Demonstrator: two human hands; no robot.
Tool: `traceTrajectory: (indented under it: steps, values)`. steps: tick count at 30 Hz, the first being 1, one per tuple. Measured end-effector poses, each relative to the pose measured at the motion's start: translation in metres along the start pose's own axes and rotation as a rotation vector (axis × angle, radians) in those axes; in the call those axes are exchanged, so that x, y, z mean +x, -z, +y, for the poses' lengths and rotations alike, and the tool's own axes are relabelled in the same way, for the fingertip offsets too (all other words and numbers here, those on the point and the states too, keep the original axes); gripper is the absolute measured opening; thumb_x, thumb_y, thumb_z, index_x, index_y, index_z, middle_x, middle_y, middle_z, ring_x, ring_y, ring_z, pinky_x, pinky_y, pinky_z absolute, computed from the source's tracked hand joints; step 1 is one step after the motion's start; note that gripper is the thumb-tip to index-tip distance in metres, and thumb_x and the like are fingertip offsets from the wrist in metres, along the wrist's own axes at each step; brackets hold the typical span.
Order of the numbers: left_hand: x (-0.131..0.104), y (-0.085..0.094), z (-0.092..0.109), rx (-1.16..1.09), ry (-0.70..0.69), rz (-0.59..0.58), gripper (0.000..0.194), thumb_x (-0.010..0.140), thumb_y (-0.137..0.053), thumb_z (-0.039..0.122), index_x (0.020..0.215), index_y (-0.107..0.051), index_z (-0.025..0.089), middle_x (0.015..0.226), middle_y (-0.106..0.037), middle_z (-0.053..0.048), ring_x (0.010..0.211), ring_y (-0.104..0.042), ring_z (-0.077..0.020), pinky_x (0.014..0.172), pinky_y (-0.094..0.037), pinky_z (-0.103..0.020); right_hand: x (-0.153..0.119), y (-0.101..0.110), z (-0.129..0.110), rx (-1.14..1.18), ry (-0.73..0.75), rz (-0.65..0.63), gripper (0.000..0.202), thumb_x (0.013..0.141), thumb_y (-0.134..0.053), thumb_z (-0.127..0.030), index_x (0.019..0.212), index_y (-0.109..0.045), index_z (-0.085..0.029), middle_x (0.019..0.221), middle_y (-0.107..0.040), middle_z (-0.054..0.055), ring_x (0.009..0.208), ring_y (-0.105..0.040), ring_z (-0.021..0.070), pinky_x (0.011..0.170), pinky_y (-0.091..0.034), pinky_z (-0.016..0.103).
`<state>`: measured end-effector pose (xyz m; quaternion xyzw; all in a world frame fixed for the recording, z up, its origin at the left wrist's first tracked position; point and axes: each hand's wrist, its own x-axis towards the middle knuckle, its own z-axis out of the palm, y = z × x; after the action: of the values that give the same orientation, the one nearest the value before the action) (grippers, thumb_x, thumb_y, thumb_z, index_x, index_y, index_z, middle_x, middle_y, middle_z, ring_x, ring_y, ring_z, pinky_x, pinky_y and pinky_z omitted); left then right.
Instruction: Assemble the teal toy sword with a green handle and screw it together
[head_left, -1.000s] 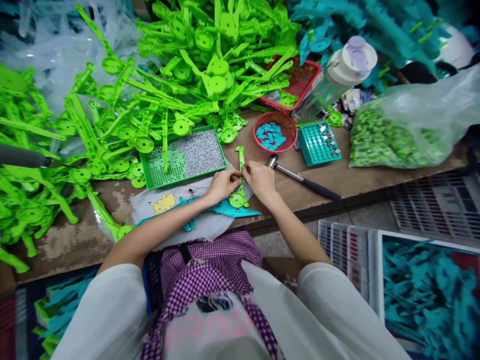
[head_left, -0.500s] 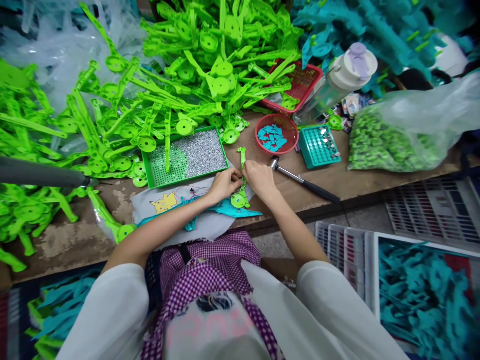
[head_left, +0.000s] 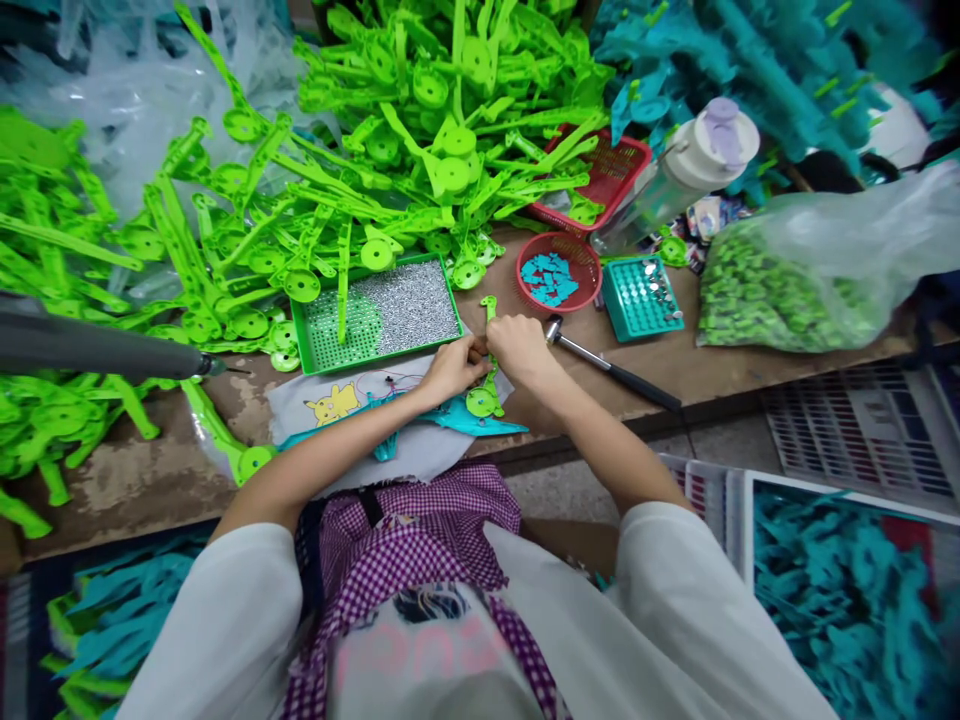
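Both hands meet at a long green plastic part [head_left: 482, 402] with a round disc at its near end. My left hand [head_left: 454, 368] pinches at the part's middle from the left. From the right, my right hand [head_left: 517, 346] is closed over the same stretch, with its fingers curled under and mostly hidden. Whatever small piece may be between the fingertips cannot be made out. Below lies a teal plastic part [head_left: 442, 416] on a grey cloth [head_left: 315, 390] printed with a yellow figure. A hammer [head_left: 611, 370] rests just right of my right hand.
Behind the hands are a green tray [head_left: 304, 350] of small metal pieces, a red basket [head_left: 597, 283] of teal bits and a teal holder [head_left: 626, 325]. Green parts [head_left: 450, 140] pile up beyond. A power-tool tip [head_left: 210, 365] juts in from the left. A bag [head_left: 780, 280] sits right.
The view has shifted slightly. My right hand has turned a little, with its forearm swung outward to the right. Both hands remain at the green part.
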<state>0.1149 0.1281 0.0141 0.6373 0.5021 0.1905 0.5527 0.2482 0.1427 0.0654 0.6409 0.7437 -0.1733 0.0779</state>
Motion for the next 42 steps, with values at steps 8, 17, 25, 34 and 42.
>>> traceTrajectory:
  steps: [8,17,25,34,42]
  values:
    - [0.000,-0.002,-0.005,-0.032,-0.014,0.006,0.017,0.083,-0.072,0.013,0.092,-0.060,0.018,0.072,-0.071,0.003,0.061,-0.068,-0.0135,0.065,-0.052,-0.024,0.000,0.008,0.023,0.068,-0.138,-0.056,0.022,0.087,-0.065,-0.033,0.091,-0.079,-0.015,0.094,-0.079,0.019,0.096,-0.073,0.0318,0.078,-0.048,0.033]
    - [0.001,-0.002,-0.006,-0.046,-0.012,0.000,0.017,0.082,-0.072,0.013,0.092,-0.059,0.019,0.072,-0.071,0.004,0.064,-0.070,-0.0140,0.068,-0.054,-0.025,-0.015,-0.030,0.017,0.243,-0.325,0.186,0.022,0.090,-0.058,-0.033,0.099,-0.071,-0.019,0.099,-0.079,0.011,0.093,-0.073,0.0273,0.071,-0.044,0.030]
    - [0.001,-0.002,-0.006,-0.023,-0.020,0.013,0.016,0.081,-0.071,0.012,0.089,-0.059,0.019,0.073,-0.072,0.003,0.066,-0.070,-0.0146,0.067,-0.053,-0.024,-0.015,-0.009,-0.001,-0.048,-0.181,0.043,0.029,0.098,-0.045,-0.022,0.109,-0.070,-0.012,0.113,-0.076,0.022,0.097,-0.074,0.0314,0.073,-0.044,0.033]
    - [0.000,-0.003,-0.007,-0.101,-0.013,-0.017,0.021,0.083,-0.071,0.013,0.100,-0.059,0.019,0.074,-0.069,0.005,0.055,-0.066,-0.0115,0.057,-0.049,-0.021,-0.006,-0.029,0.041,0.604,-0.131,0.145,0.014,0.092,-0.059,-0.024,0.099,-0.069,-0.016,0.083,-0.076,0.006,0.073,-0.072,0.0185,0.075,-0.050,0.028]
    - [0.000,-0.002,-0.007,-0.089,-0.023,-0.032,0.037,0.084,-0.069,0.012,0.118,-0.060,0.020,0.078,-0.071,0.005,0.057,-0.068,-0.0132,0.061,-0.052,-0.023,-0.008,-0.040,0.045,0.541,0.068,0.325,0.024,0.094,-0.055,-0.021,0.109,-0.072,-0.015,0.110,-0.073,0.012,0.102,-0.069,0.0227,0.092,-0.050,0.033]
